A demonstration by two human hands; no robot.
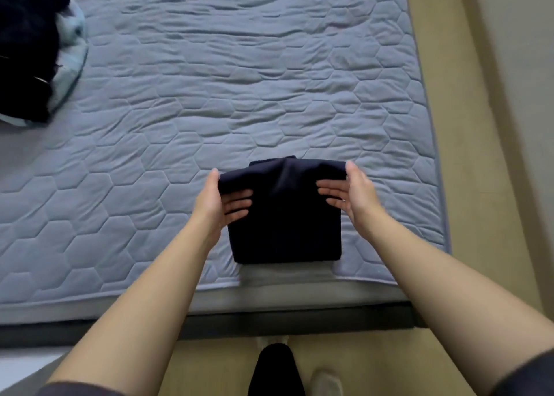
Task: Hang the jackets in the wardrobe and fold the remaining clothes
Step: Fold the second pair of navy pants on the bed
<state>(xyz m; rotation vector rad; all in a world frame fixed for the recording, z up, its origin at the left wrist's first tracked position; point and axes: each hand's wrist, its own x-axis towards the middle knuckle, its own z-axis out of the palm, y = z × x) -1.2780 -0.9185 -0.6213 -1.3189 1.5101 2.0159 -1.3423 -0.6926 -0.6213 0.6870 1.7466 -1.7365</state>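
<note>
Forearms reach out to where the left hand (pixel 223 199) and right hand (pixel 349 196) pinch the nearly folded dark garment (pixel 284 224) between them on the bed (pixel 269 80), thumbs behind its far edge, while a clothes heap (pixel 27 50) well left of the grip apparently awaits sorting.

Grey quilted mattress (pixel 239 95) with a folded dark garment (pixel 284 224) near its front edge, a clothes pile (pixel 30 50) far left
</note>
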